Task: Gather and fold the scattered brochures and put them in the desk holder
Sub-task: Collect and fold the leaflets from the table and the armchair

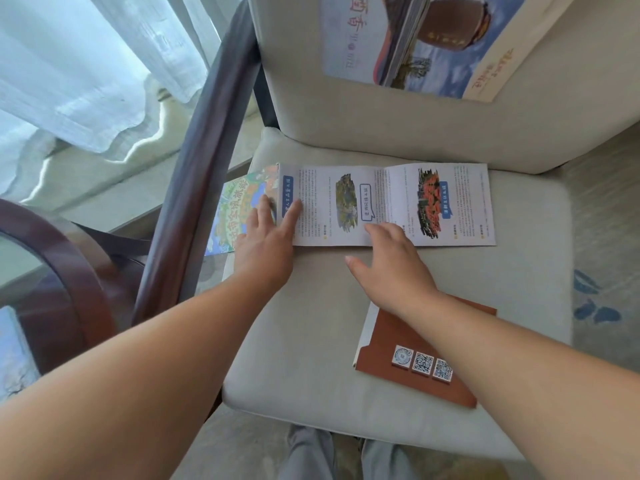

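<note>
A long white brochure [433,202] with text and photos lies unfolded across the back of the chair's seat cushion. Its colourful left panel [239,199] hangs past the seat edge by the armrest. My left hand [268,237] presses flat on the fold between that panel and the white part, fingers spread. My right hand [391,265] rests palm down on the brochure's near edge at its middle. A folded brown brochure [398,337] with QR codes lies on the seat under my right forearm. A large brochure [415,46] leans against the backrest.
The beige seat cushion [311,323] sits in a dark wooden chair frame, with its armrest [194,188] at the left. A round dark table edge [65,265] is at far left, sheer curtains [86,64] behind. Patterned carpet [602,271] lies to the right. No desk holder is in view.
</note>
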### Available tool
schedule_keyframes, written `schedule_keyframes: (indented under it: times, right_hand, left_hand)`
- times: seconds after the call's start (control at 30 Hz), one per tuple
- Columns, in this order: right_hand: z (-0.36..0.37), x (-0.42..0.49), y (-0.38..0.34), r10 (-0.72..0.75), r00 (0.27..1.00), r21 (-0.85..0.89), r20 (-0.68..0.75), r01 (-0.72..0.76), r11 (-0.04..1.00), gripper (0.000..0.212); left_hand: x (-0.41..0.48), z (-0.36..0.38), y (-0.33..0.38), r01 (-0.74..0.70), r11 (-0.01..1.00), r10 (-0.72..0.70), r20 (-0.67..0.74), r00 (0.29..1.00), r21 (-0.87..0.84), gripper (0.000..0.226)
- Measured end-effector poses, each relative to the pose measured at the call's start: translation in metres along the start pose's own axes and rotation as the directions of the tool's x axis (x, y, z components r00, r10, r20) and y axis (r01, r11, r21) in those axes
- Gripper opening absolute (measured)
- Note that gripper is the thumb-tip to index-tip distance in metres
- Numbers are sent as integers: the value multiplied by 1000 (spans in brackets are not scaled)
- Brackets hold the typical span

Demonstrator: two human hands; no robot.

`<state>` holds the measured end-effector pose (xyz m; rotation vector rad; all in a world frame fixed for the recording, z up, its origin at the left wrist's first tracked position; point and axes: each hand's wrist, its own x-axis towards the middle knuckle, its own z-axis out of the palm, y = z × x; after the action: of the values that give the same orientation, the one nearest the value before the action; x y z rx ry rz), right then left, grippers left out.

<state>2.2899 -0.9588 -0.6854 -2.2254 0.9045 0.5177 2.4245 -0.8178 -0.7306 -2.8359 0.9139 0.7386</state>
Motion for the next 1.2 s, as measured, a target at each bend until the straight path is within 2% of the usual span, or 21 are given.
schedule_keyframes:
  times: [0.1,0.2,0.3,0.4,0.47,0.57,0.63,0.7,0.8,0.9,0.93,0.97,1.03,1.07,1.13,1.2]
  right_hand:
    - [0,2,0,4,1000,8,6,-4,1000,66]
    - [-1,2,-4,0,1000,30,8,-1,1000,65]
    - [-5,2,-9,-10,1000,106,-4,10,994,67]
    - [-15,1,-21,21,999,320,-28,-11,947,73]
    - [-26,-1,-30,68,998,555,-9,-51,830,77]
    - [-43,-7,-41,96,992,851,86,-123,510,79]
    - [-52,-9,-38,89,988,930,129,-151,334,59]
    - [-60,-14,-31,160,977,943,138,-179,279,39]
    - [-63,-15,-13,315,943,918,103,-212,336,22]
    - [-61,-13,4,350,929,923,115,-231,309,19]
    - [-59,-12,11,360,927,902,103,-240,359,18]
    - [-58,-11,18,373,926,838,57,-247,486,17]
    - [-55,-10,33,384,920,565,-81,-275,778,31]
    - [-53,-10,41,362,924,425,-127,-279,861,44]
    - [-50,-9,53,267,953,244,-145,-227,943,67]
    - [-43,-2,64,166,980,95,-110,-156,983,80]
  left_hand:
    - [3,-1,0,-7,998,5,19,1000,55,92]
    - [4,-6,-2,-24,997,23,19,1000,71,81]
    - [-1,-22,4,7,998,-9,-42,999,-56,75]
    - [-14,-47,20,-40,964,-6,-171,985,-262,74]
    - [-29,-63,35,-184,919,84,-284,955,-348,76]
    - [-55,-81,61,-430,812,273,-395,877,-395,76]
    - [-67,-86,75,-495,749,369,-344,863,-439,79]
    - [-75,-85,85,-518,715,447,-262,855,-470,82]
    - [-79,-76,89,-532,697,472,-251,845,-480,68]
    - [-72,-64,89,-471,747,403,-245,882,-468,56]
    - [-68,-58,88,-445,777,387,-219,895,-444,55]
    - [-63,-51,87,-417,811,379,-174,909,-411,56]
    - [-55,-38,82,-349,873,353,-52,934,-340,59]
    - [-51,-31,80,-325,893,339,-12,941,-312,59]
    - [-42,-20,77,-316,906,324,-17,946,-282,59]
    - [-32,-12,79,-325,916,323,-47,945,-235,61]
